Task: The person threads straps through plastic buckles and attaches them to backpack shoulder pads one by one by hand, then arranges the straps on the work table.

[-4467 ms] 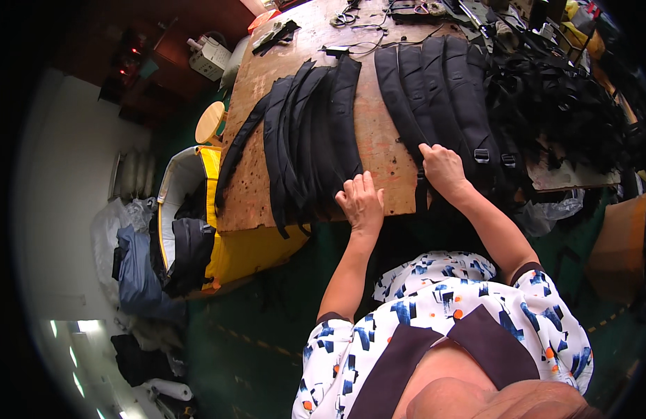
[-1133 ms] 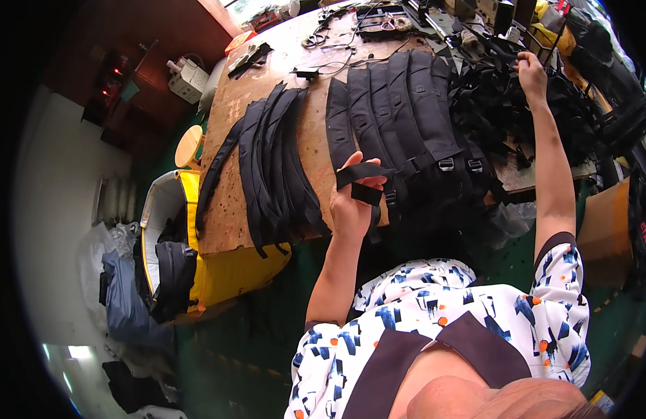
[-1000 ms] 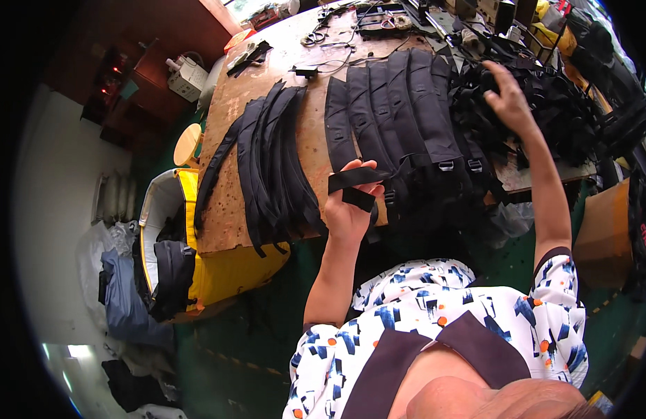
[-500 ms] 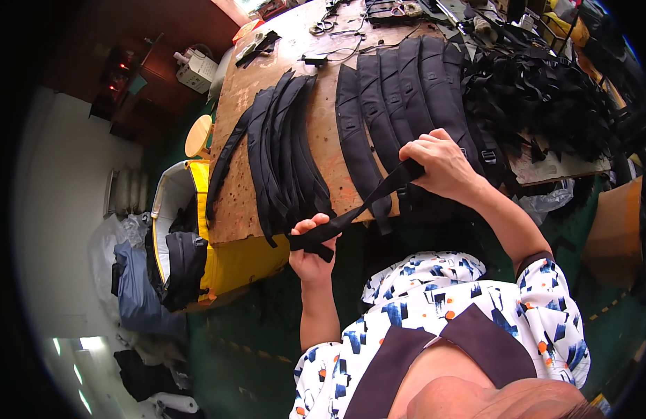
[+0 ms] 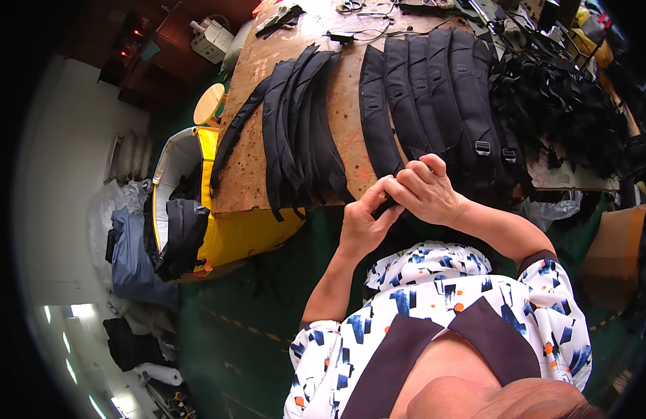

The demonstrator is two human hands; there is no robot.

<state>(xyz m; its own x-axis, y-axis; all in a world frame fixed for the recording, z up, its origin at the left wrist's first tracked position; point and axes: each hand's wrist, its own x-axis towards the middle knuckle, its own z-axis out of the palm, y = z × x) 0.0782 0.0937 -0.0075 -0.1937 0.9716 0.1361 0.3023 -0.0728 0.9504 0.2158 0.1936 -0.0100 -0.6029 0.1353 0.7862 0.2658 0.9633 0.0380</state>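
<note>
My left hand [image 5: 365, 222] and my right hand [image 5: 429, 192] meet just off the near edge of the table. Both are closed, fingertips pinched together on a black strap [image 5: 385, 207], most of which is hidden behind the fingers. Right beyond my hands lies a row of padded black shoulder straps [image 5: 417, 98], side by side, some with a buckle [image 5: 483, 148] at the near end. Left of them is a second bunch of narrower black strap pieces [image 5: 295, 133].
The wooden table [image 5: 232, 181] carries scissors [image 5: 349, 6] and cables at its far end. A heap of black webbing [image 5: 560, 112] lies at the right. Left of the table stand a yellow bag [image 5: 249, 241] and a round stool [image 5: 209, 104]; a cardboard box [image 5: 614, 258] is at the right.
My hands have come together; the strap that was stretched between them is now mostly hidden. The left hand moved right and up, the right hand slightly down. The view has shifted a little.
</note>
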